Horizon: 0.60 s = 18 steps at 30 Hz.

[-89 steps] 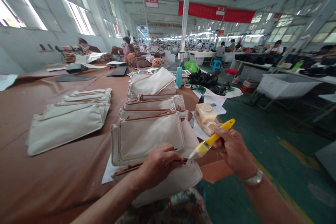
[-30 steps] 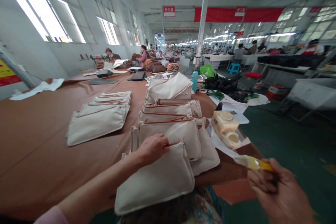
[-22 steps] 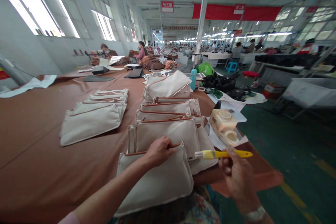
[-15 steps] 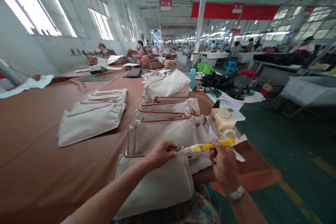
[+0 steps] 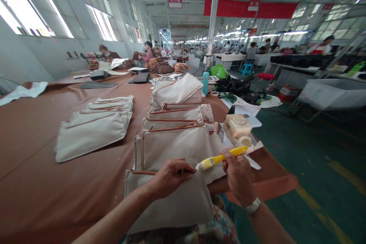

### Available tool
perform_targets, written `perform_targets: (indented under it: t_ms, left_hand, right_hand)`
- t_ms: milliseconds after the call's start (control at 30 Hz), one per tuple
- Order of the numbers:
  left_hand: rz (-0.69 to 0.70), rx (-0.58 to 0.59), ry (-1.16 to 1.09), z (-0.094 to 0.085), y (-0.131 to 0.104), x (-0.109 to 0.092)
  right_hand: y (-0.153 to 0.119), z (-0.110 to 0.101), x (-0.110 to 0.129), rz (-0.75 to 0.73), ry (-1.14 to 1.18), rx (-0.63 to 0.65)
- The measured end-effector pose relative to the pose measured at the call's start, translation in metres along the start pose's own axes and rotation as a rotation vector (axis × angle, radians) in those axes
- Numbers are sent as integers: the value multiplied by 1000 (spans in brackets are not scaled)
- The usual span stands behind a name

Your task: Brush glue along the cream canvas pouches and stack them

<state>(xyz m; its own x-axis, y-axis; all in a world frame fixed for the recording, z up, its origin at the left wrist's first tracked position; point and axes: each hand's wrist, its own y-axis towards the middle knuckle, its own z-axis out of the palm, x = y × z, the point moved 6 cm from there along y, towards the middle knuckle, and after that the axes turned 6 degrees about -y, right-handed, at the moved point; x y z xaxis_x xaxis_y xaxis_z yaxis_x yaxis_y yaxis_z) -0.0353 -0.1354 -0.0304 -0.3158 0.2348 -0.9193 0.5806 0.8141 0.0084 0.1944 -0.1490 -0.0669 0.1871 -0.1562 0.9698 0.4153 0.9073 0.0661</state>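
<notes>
A cream fabric pouch panel (image 5: 171, 206) with brown edging lies at the table's near edge, partly over my lap. My left hand (image 5: 171, 177) pinches its top edge near the right corner. In my right hand (image 5: 238, 177) is a yellow-handled paintbrush (image 5: 221, 157), gripped by the handle. Its pale bristles touch the panel's corner, close to my left fingertips. Behind the panel, several similar cream pouches (image 5: 175, 145) overlap in a row. Right of them stands a stained plastic container (image 5: 238, 126) with an opening at its front.
Another fanned pile of cream pouches (image 5: 93, 133) rests to the left on the brown-covered table (image 5: 34, 137). A turquoise bottle (image 5: 205, 83), a tape roll (image 5: 214, 93) and black material (image 5: 236, 85) sit farther back. Beyond the table's right edge is a white bin (image 5: 333, 93). Other people work in the distance.
The brush has tilted more, its bristles lower and now at the panel's corner by my left fingertips. My left hand still pinches the edge. The whole view has shifted slightly.
</notes>
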Motion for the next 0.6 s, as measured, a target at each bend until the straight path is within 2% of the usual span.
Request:
perform_targets:
  t_ms: [133,233,333,400,533,600]
  left_hand:
    - [173,22,102,9,-16,-14]
    - [256,4,166,13,-25,-21]
    - [235,-60,201,12,-28,-17]
    - [202,-90,216,10,-29,-13]
    - [194,-83,224,10,-31,-11]
    - [206,-77,227,11,-35,-15]
  right_hand:
    - [-1,-10,10,-32,41,-85]
    - [-9,-4,15,19,51,-18]
    - [-22,7,19,116,87,128]
    - [-27,7,25,155,133,174]
    - [-22,-7,38,52,126,34]
    - [-25,0,35,23,48,53]
